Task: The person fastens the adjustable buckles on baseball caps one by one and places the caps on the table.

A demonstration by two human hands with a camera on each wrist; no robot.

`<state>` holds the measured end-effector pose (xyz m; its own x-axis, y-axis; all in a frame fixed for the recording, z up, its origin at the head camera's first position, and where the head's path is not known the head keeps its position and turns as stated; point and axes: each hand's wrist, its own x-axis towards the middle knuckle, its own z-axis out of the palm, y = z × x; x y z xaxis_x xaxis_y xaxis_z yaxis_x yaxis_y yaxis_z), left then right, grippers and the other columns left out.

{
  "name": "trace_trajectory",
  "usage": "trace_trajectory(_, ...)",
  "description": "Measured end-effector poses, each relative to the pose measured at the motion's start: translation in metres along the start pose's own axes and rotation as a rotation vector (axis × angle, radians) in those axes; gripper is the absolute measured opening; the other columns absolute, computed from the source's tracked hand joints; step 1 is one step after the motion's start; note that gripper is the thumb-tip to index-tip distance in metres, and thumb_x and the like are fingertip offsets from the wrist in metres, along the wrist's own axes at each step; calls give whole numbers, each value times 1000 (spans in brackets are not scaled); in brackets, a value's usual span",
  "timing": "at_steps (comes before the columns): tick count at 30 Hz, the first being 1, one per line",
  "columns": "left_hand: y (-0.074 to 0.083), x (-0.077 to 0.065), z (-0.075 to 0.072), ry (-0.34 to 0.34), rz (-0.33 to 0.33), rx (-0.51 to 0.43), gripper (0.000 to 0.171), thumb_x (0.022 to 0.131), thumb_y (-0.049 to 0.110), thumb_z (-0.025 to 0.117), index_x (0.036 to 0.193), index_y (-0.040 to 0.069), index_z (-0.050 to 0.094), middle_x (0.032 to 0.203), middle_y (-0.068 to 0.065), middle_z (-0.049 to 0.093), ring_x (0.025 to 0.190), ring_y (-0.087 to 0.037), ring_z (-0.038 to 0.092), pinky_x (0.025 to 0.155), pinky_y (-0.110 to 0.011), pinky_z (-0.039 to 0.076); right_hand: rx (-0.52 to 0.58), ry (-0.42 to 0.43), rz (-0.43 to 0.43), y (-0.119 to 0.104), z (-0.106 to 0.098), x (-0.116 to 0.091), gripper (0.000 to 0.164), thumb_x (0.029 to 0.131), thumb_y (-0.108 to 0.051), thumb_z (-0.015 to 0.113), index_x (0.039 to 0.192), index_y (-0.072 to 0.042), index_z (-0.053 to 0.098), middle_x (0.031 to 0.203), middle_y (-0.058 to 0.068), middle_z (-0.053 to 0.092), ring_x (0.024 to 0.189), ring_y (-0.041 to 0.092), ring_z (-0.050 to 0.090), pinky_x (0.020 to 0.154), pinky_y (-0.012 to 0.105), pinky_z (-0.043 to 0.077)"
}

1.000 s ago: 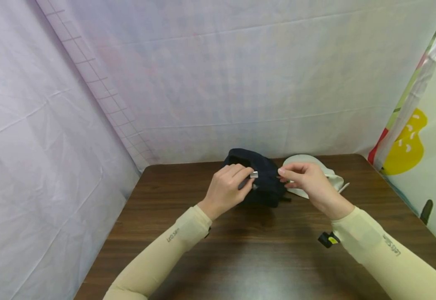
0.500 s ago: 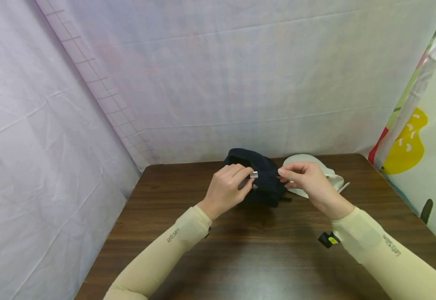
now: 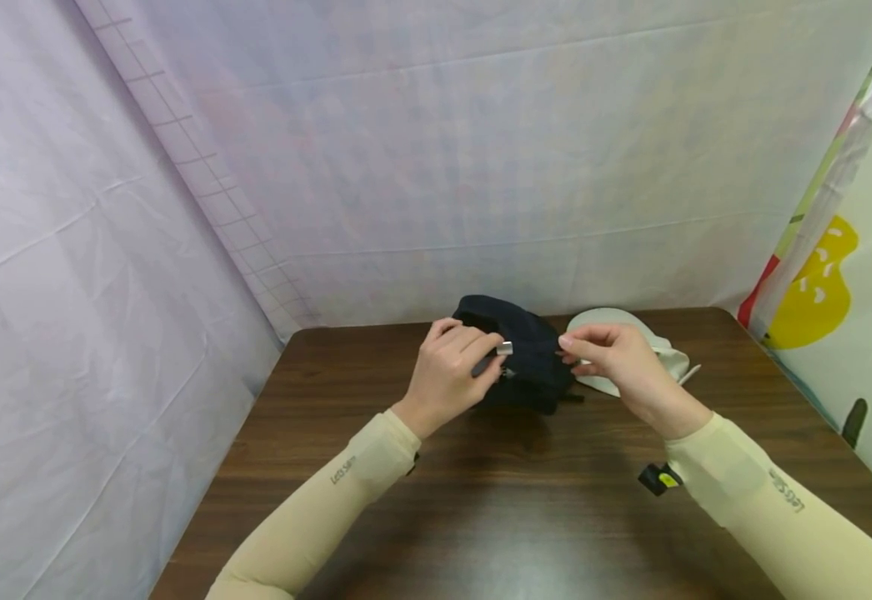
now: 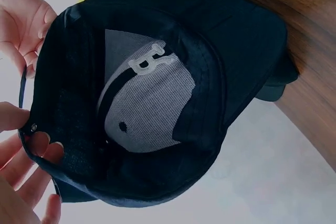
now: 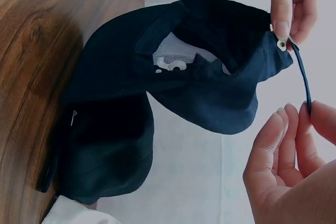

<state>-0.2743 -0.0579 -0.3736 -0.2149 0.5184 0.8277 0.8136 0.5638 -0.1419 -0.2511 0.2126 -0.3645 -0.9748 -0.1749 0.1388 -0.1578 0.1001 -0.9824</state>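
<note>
A dark navy baseball cap [image 4: 210, 72] is held up with its inside showing, a pale mesh panel and a white letter patch visible in the left wrist view. My left hand [image 3: 447, 371] pinches the back strap at its silver metal buckle [image 3: 506, 348]. From there a thin dark strap [image 5: 301, 69] runs across to my right hand [image 5: 294, 161], which pinches its free end between thumb and forefinger. In the head view the two hands are a short way apart, and dark fabric behind them makes the held cap hard to separate from what lies beyond.
A second dark cap [image 5: 110, 150] rests on the brown wooden table [image 3: 361, 517] beyond the held one. Beside it, to the right, lies a white cap [image 3: 608, 317]. Pale cloth curtains [image 3: 436, 167] stand behind the table and along its left side.
My left hand has shifted very slightly left, and one of its fingers has lifted. The right hand stays nearly still, still pinching the strap end.
</note>
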Motion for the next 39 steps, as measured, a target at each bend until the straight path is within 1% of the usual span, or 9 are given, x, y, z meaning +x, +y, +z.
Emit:
trace_trajectory(3, 0, -2, 0, -6, -21, -14, 15, 90, 21, 75, 102, 12, 75, 92, 1, 72, 80, -14, 65, 96, -43, 46, 14, 1, 1, 1, 0, 0, 28, 94, -28, 74, 104, -2, 74, 98, 8, 71, 90, 24, 68, 80, 38, 58)
trace_trajectory(12, 7, -2, -2, -103, -144, -103, 20, 94, 23, 73, 113, 17, 74, 98, 5, 73, 77, -7, 61, 79, -39, 37, 6, -11, 13, 1, 0, -2, 49, 95, -31, 72, 116, 12, 64, 100, 6, 70, 93, 26, 67, 80, 37, 58)
trace_trajectory(17, 7, 1, -4, -166, -258, -283, 18, 92, 21, 76, 110, 16, 75, 101, 6, 74, 81, -6, 64, 77, -38, 33, 3, -13, 8, 3, 0, -2, 48, 96, -31, 72, 115, 12, 64, 101, 8, 71, 93, 27, 67, 80, 38, 58)
trace_trajectory(21, 8, 3, -8, -199, -338, -409, 15, 91, 24, 77, 104, 17, 76, 98, 7, 74, 87, -5, 65, 83, -37, 37, -5, -14, 3, 5, 0, -2, 48, 96, -30, 71, 115, 13, 64, 100, 7, 71, 92, 26, 67, 79, 36, 58)
trace_trajectory(24, 8, 3, -9, -198, -371, -466, 12, 91, 27, 78, 100, 18, 77, 92, 8, 73, 79, -3, 64, 84, -30, 46, -1, -14, 3, 5, 1, -2, 48, 96, -30, 72, 115, 13, 64, 99, 6, 71, 91, 23, 67, 79, 36, 58)
trace_trajectory(26, 9, 4, -9, -190, -399, -502, 11, 90, 27, 78, 97, 18, 76, 87, 8, 72, 70, -2, 64, 74, -25, 51, 1, -16, 4, 5, 2, -2, 46, 96, -29, 72, 114, 12, 65, 99, 5, 71, 91, 22, 67, 80, 37, 58)
trace_trajectory(30, 14, 6, -12, -192, -523, -561, 11, 90, 29, 79, 94, 20, 75, 81, 9, 70, 64, -4, 62, 61, -23, 52, 4, -17, 9, 6, 3, -2, 42, 96, -29, 72, 112, 10, 67, 99, 5, 71, 91, 22, 67, 81, 39, 58)
trace_trajectory(34, 20, 10, -15, -191, -641, -594, 11, 89, 29, 80, 93, 21, 73, 81, 11, 69, 66, -6, 61, 61, -27, 52, 7, -18, 14, 7, 5, -2, 43, 95, -28, 73, 112, 11, 66, 97, 4, 71, 90, 21, 67, 80, 38, 58)
trace_trajectory(39, 23, 12, -17, -175, -672, -587, 12, 89, 23, 80, 98, 18, 74, 85, 10, 68, 72, -7, 60, 67, -30, 52, 9, -18, 15, 9, 5, -2, 45, 95, -28, 73, 114, 12, 65, 99, 6, 71, 90, 21, 67, 79, 37, 58)
